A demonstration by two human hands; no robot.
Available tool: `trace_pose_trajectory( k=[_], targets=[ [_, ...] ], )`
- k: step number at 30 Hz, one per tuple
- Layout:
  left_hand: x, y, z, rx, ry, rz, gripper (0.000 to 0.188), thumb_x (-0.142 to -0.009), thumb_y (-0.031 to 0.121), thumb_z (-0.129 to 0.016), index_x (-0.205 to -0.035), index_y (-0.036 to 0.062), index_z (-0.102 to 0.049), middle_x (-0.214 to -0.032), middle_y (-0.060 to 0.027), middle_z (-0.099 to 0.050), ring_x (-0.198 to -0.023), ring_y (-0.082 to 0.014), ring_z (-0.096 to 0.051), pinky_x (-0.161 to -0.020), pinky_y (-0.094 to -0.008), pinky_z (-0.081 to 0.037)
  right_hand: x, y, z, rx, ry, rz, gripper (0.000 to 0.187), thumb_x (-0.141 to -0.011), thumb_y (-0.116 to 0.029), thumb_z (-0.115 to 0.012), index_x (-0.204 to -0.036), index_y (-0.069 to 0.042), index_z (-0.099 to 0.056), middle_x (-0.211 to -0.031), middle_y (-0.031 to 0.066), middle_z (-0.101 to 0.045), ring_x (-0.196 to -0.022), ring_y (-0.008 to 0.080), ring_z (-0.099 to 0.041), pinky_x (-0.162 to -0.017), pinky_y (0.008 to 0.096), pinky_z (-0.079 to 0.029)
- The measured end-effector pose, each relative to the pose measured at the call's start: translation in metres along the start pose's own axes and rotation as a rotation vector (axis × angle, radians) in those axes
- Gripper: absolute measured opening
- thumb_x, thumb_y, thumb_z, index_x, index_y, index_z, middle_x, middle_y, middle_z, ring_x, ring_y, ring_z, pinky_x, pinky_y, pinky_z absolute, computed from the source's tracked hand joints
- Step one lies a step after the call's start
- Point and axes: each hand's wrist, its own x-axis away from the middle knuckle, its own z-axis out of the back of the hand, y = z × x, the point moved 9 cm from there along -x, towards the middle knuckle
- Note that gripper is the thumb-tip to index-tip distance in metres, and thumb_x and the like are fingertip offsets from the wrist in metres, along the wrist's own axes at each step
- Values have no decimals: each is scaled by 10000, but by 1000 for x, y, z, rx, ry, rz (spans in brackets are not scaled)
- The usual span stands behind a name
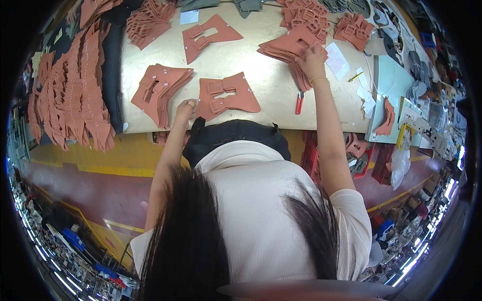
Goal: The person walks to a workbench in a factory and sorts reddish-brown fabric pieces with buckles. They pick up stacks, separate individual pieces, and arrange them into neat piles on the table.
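Note:
My right hand (pixel 312 64) reaches to a stack of terracotta shoe upper pieces (pixel 282 49) at the right. Its fingers are bent and closed on the edge of the top piece. My left hand (pixel 186 111) is curled at the table's near edge, beside the left edge of a single buckled upper piece (pixel 228 95) lying flat in front of me. What its fingers hold, if anything, is too small to make out. Left of it sits another stack of upper pieces (pixel 159 90). Farther back lies one more single upper piece (pixel 210 36).
Long rows of terracotta pieces (pixel 75 90) hang at the left. Red-handled snips (pixel 299 103) and a paper sheet (pixel 337 61) lie right of the right-hand stack. More bundled pieces (pixel 150 22) line the back. A red crate (pixel 362 161) stands below the table's edge.

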Motion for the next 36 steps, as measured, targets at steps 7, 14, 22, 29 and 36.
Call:
trace_pose_trajectory(
  k=[7, 14, 22, 29, 36],
  targets=[
    [6, 9, -12, -171, 29, 30, 233, -919, 182, -478, -1026, 26, -615, -822, 6, -538, -682, -81, -477, -577, -220, -401, 32, -53, -13, -54, 202, 84, 388, -755, -220, -707, -1104, -76, -619, -1183, 139, -548, -1063, 353, -527, -897, 446, -458],
    [16, 18, -7, -217, 34, 38, 317, -922, 196, -437, -1103, 30, -639, -951, -36, -623, -757, -116, -555, -657, -257, -443, 98, -190, -73, -285, -169, 488, 298, -741, -282, -702, -988, -117, -670, -1062, 75, -570, -1024, 274, -538, -834, 427, -467],
    [17, 12, -8, -68, -38, 83, 303, -920, 191, -420, -1089, 31, -613, -946, -47, -621, -736, -123, -551, -637, -276, -437, 127, -239, -92, -213, -124, 661, 230, -759, -266, -668, -929, -111, -658, -996, 52, -554, -968, 231, -530, -818, 394, -409],
    [6, 1, -10, -42, -43, 118, 302, -961, 232, -401, -1090, 36, -591, -869, -31, -592, -686, -118, -530, -603, -272, -432, 127, -232, -90, -289, -127, 624, 233, -767, -265, -659, -953, -123, -658, -1007, 56, -558, -986, 247, -529, -841, 413, -416],
    [2, -3, -7, 20, -91, 139, 257, -951, 194, -457, -1058, 15, -608, -827, -23, -584, -627, -91, -510, -516, -228, -392, 95, -208, -78, -623, -376, 458, 274, -808, -226, -592, -1037, -77, -620, -1117, 102, -589, -1026, 294, -570, -868, 447, -447]
  ],
)
